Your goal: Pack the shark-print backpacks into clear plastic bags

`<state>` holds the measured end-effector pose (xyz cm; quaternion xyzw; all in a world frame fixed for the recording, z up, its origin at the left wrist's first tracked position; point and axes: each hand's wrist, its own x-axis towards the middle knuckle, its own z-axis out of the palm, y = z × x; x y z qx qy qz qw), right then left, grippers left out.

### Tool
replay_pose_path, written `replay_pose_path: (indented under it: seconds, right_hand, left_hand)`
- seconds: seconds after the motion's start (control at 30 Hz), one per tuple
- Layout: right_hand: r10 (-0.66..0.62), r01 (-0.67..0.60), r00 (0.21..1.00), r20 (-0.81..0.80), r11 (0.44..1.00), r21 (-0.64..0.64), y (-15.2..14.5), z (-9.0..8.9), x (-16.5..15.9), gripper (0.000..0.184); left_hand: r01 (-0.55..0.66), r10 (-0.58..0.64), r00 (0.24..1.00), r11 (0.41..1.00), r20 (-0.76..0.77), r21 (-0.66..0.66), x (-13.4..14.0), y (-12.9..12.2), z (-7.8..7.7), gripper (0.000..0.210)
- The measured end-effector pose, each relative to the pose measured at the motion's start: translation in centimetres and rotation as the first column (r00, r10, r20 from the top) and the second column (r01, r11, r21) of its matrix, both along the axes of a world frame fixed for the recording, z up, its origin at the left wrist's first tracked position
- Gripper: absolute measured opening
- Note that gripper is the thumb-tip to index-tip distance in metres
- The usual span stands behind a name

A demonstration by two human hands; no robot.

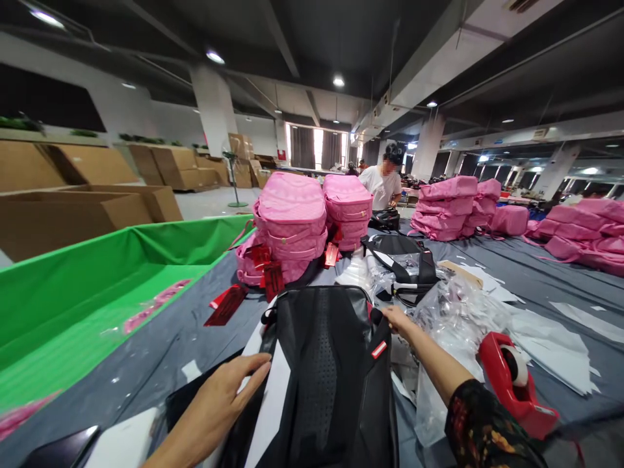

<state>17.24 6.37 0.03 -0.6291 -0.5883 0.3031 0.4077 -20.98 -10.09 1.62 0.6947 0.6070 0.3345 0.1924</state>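
A black backpack (pixel 324 364) with a white side panel and a perforated middle strip lies in front of me on the grey cloth. At its left side is my left hand (pixel 236 383), thumb and forefinger drawn together on the bag's edge; the other fingers are partly hidden. My right hand (pixel 397 321) is closed on the black shoulder strap (pixel 379 344) with a red-and-white tab, at the bag's upper right. Beyond it, a second black backpack (pixel 407 263) lies among clear plastic bags (pixel 453 318).
Pink backpacks (pixel 292 208) with red tags stand stacked ahead, more pink stacks (pixel 446 205) at right. A red tape dispenser (pixel 517 383) sits near my right arm. A green-lined trough (pixel 121 292) borders the left. A phone (pixel 61 448) lies front left. A co-worker (pixel 383 185) stands opposite.
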Motion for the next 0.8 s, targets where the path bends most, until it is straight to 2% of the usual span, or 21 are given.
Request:
replay_pose_path:
  seconds: [0.07,0.13,0.17,0.23,0.27,0.3,0.33,0.4,0.47,0.53,0.6,0.7,0.8]
  right_hand:
    - [-0.053,0.053,0.999,-0.007,0.997,0.049,0.0,2.7,0.4,0.034]
    - [-0.06,0.061,0.998,-0.009,0.988,0.14,-0.7,5.8,0.3,0.031]
    - [-0.017,0.017,1.0,-0.002,0.98,0.198,-1.3,7.2,-0.2,0.032]
    - [0.147,-0.155,0.988,0.05,0.939,0.306,-2.9,9.3,-1.6,0.032]
    - [0.234,-0.25,0.968,0.089,0.905,0.345,-3.8,9.9,-2.4,0.031]
    - [0.298,-0.324,0.946,0.128,0.872,0.368,-4.6,10.2,-3.1,0.029]
    - [0.33,-0.367,0.93,0.161,0.853,0.372,-5.3,10.3,-3.5,0.028]
    - [0.299,-0.348,0.936,0.186,0.868,0.355,-6.1,10.4,-3.4,0.028]
    - [0.232,-0.275,0.959,0.164,0.904,0.328,-6.2,10.7,-2.2,0.031]
    - [0.193,-0.208,0.978,0.08,0.937,0.28,-5.8,11.3,-0.7,0.039]
    - [0.201,-0.186,0.978,-0.063,0.965,0.186,-5.0,11.7,0.1,0.048]
    - [0.331,-0.32,0.912,-0.241,0.944,0.083,-2.8,11.1,-0.9,0.06]
    - [0.5,-0.496,0.847,-0.179,0.866,0.07,0.0,9.1,-4.1,0.062]
  left_hand:
    - [0.051,-0.056,0.997,0.995,0.055,0.09,1.7,1.0,1.2,0.045]
    - [0.142,-0.163,0.981,0.973,0.107,0.183,4.5,2.6,2.4,0.04]
    - [0.197,-0.231,0.965,0.951,0.125,0.239,6.3,3.7,3.1,0.037]
    - [0.31,-0.369,0.923,0.881,0.108,0.358,10.2,6.6,4.4,0.039]
    - [0.373,-0.424,0.904,0.842,0.051,0.391,12.1,8.2,5.1,0.048]
    - [0.437,-0.457,0.889,0.82,-0.035,0.37,13.9,9.9,5.6,0.056]
    - [0.466,-0.46,0.883,0.827,-0.1,0.313,15.4,11.4,6.0,0.057]
    - [0.468,-0.446,0.884,0.849,-0.141,0.247,17.4,13.6,6.3,0.041]
    - [0.423,-0.401,0.905,0.879,-0.141,0.218,18.0,14.3,5.7,0.028]
    - [0.395,-0.371,0.916,0.9,-0.152,0.183,17.5,13.2,4.3,0.031]
    - [0.456,-0.436,0.882,0.885,-0.181,0.094,16.6,10.8,2.7,0.026]
    - [0.635,-0.637,0.747,0.768,-0.19,-0.079,15.5,5.5,0.7,0.009]
    - [0.768,-0.779,0.624,0.626,-0.062,-0.135,14.5,0.4,0.5,0.016]
